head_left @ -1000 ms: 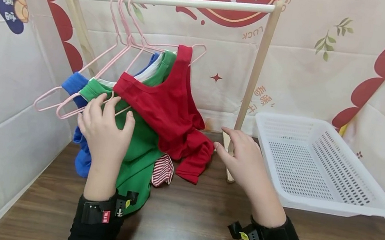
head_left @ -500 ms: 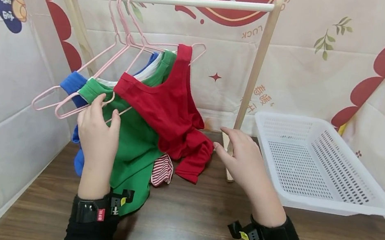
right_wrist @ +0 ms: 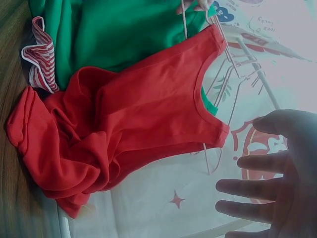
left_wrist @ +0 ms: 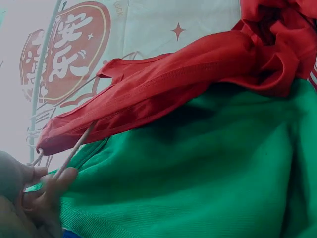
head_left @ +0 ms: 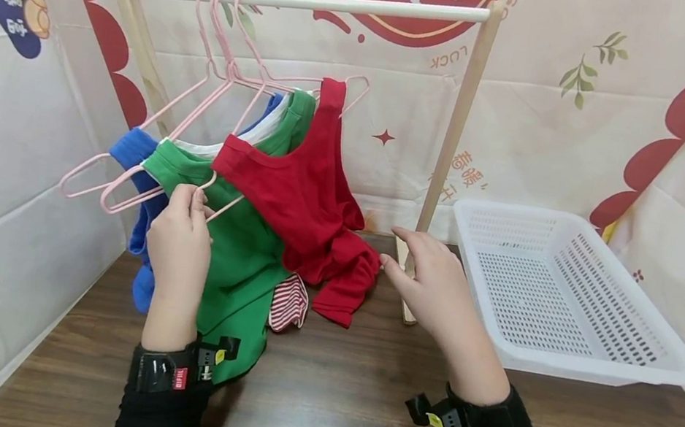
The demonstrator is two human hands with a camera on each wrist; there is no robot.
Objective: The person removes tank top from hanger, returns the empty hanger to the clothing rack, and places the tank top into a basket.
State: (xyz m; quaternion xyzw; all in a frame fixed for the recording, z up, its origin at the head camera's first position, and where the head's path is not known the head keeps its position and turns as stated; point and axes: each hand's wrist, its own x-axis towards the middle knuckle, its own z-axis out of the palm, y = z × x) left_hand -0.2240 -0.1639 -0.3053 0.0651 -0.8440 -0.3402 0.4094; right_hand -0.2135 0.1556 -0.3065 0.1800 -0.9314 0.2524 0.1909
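A red tank top (head_left: 313,187) hangs from a pink hanger (head_left: 227,208), the front one on the rail. My left hand (head_left: 179,256) pinches the left end of that hanger between thumb and fingers, just below the red strap. Behind it hang a green garment (head_left: 245,287), a strip of white fabric (head_left: 199,148) and a blue garment (head_left: 134,147) on other pink hangers. To the right of the tank top my right hand (head_left: 439,279) is held with fingers apart and nothing in them; the right wrist view shows those fingers (right_wrist: 247,188) spread and straight.
The rack has a white rail (head_left: 360,7) and a wooden right post (head_left: 457,127). A white plastic basket (head_left: 598,370) stands on the brown table (head_left: 340,405) at the right. Red-and-white striped fabric (head_left: 290,303) shows beneath the tank top. Printed cloth encloses the back and sides.
My left hand has gone from spread fingers beside the hangers to pinching the front hanger's end. The red tank top's left strap and hanger have shifted slightly right. My right hand has stayed put.
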